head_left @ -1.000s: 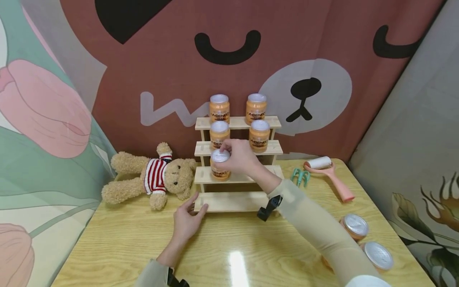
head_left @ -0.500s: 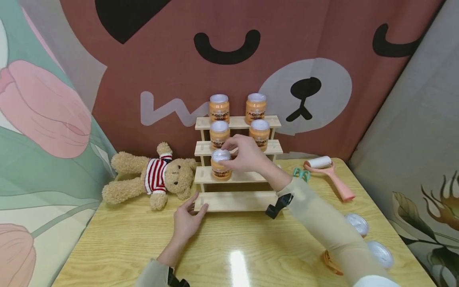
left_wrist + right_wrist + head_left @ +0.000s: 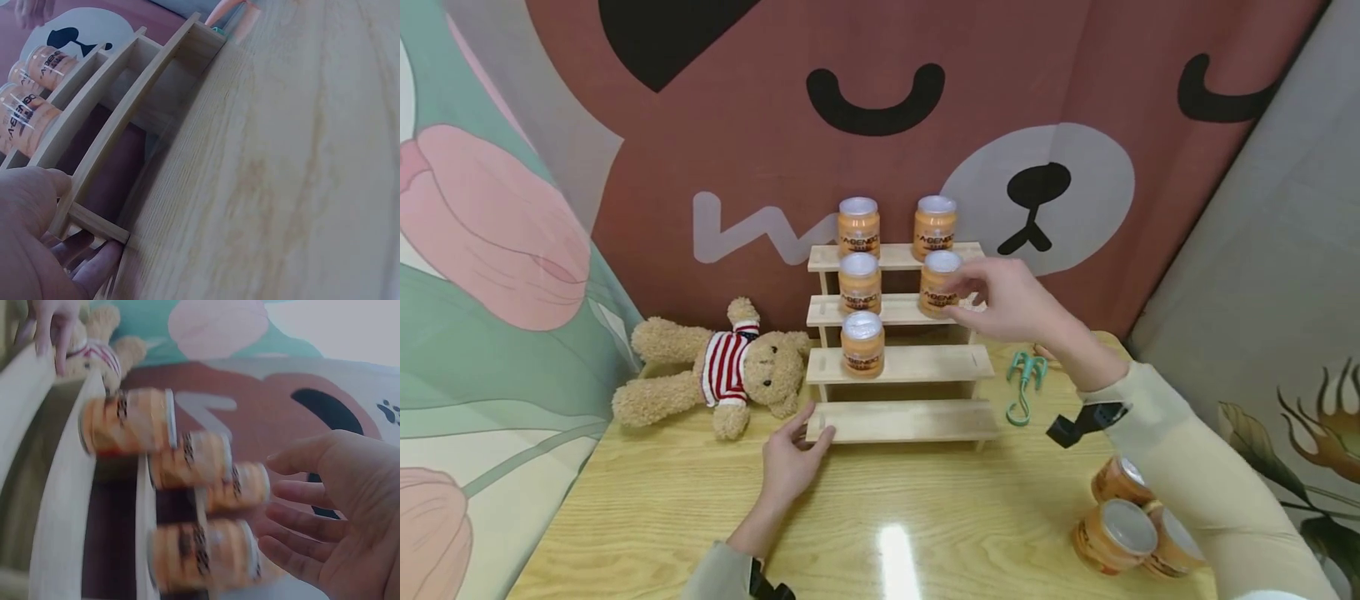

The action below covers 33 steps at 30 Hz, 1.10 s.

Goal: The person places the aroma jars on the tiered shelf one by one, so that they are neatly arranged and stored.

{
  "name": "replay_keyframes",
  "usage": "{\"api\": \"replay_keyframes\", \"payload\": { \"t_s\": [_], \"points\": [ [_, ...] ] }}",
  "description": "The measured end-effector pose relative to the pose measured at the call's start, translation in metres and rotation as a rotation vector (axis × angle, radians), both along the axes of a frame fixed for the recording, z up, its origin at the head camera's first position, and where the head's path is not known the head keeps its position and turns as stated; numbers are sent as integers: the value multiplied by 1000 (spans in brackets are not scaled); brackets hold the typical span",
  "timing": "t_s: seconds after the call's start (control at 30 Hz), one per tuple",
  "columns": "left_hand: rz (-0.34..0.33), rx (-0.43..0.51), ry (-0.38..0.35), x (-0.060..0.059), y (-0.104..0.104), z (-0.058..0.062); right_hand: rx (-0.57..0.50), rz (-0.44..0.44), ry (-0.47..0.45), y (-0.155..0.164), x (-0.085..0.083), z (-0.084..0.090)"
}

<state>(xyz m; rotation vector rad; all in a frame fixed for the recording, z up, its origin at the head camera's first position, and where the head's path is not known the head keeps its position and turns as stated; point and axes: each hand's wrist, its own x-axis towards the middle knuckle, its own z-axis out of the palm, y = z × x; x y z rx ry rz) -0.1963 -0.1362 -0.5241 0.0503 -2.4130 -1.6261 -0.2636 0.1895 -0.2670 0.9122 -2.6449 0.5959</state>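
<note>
A stepped wooden rack [image 3: 898, 365] stands at the far side of the table [image 3: 880, 517], its back near the bear-face curtain [image 3: 925, 125]. The left hand [image 3: 790, 462] rests on the table with its fingers curled against the rack's lower left corner; the left wrist view shows the thumb and fingers at that corner post, with bare tabletop stretching away beside it. The right hand [image 3: 1007, 300] hangs in the air beside the right end of the second step, fingers loosely spread and holding nothing; the right wrist view, blurred, shows its empty palm just beside the jars. One jar [image 3: 862, 343] stands alone on the left of the third step, with free shelf to its right; the bottom step is bare. Two jars sit on the step above and two on top; each orange label carries dark lettering too small to read surely. More jars [image 3: 1120, 533] lie near the table's right front edge, seen only from the head. A teddy bear [image 3: 715, 367] lies left of the rack, a green clip [image 3: 1024, 379] to its right.
</note>
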Motion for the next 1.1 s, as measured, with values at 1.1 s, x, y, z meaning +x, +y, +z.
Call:
{"api": "replay_keyframes", "payload": {
  "t_s": [1.1],
  "points": [
    [2,7,-15,-2,-1,0,90,-211,-102,187,85,-72]
  ]
}}
